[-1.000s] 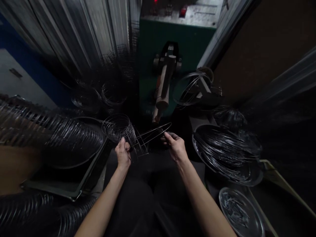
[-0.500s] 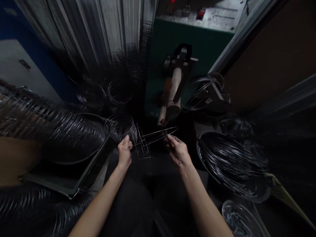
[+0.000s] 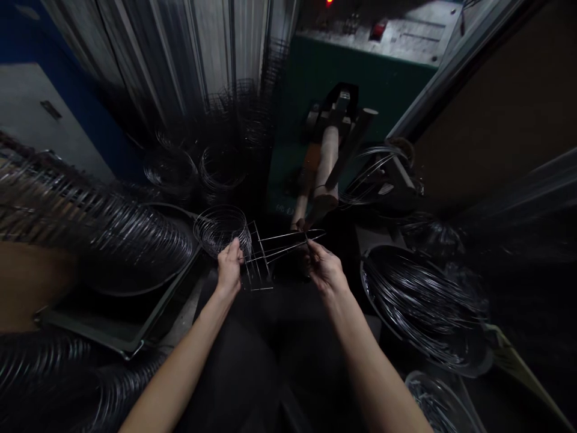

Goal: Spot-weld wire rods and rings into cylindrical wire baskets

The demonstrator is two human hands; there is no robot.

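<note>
Between my two hands is a thin wire frame [image 3: 282, 248], a long ring with short straight cross wires at its left part. My left hand [image 3: 230, 264] is closed on the frame's left end. With thumb and fingers, my right hand [image 3: 325, 264] pinches a short wire piece [image 3: 307, 238] against the right part of the ring. The ring's right end lies just below the electrode arms [image 3: 325, 162] of a green machine [image 3: 383, 78]; I cannot tell whether they touch. Behind my left hand stands a pile of wire rings [image 3: 220, 227].
On the left, a long stack of wire pieces [image 3: 90, 204] lies over a dark tray [image 3: 121, 344]. A basin of wire rings [image 3: 419, 300] stands at right, above a bowl of short wire pieces [image 3: 433, 397]. More wire rings [image 3: 171, 171] stand at the back left.
The wire frame has shifted slightly and turned in my hands. My right hand has moved a little to the right. The view has swung slightly, so the machine appears farther right.
</note>
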